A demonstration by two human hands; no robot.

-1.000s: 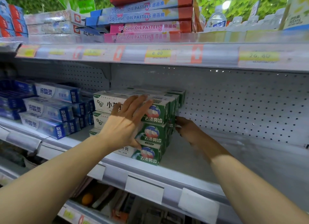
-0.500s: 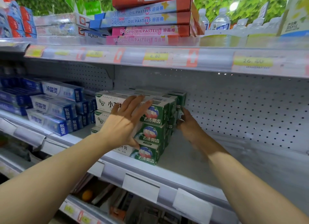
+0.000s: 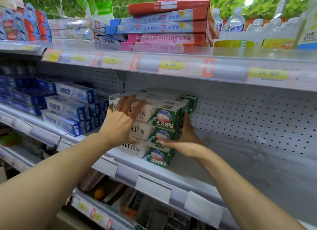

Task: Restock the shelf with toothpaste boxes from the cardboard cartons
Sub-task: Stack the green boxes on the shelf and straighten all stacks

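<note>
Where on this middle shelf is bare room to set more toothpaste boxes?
Free: the grey shelf floor right of the green-and-white toothpaste stack, back to the perforated panel. Crowded: left of the stack, where blue toothpaste boxes sit close. The left hand covers the stack's front; the right hand its right end.

Both bare arms reach up and forward from the bottom corners, and the hands come close together. The left hand [image 3: 121,122] is flat, with its back to the camera. Its fingers [image 3: 126,103] are straight and spread a little, and they point up while the palm presses forward. The right hand [image 3: 186,138] is turned on its side with the thumb low and pointing left, and its fingers go away from the camera, so the tips are hidden and a bit blurry.
</note>
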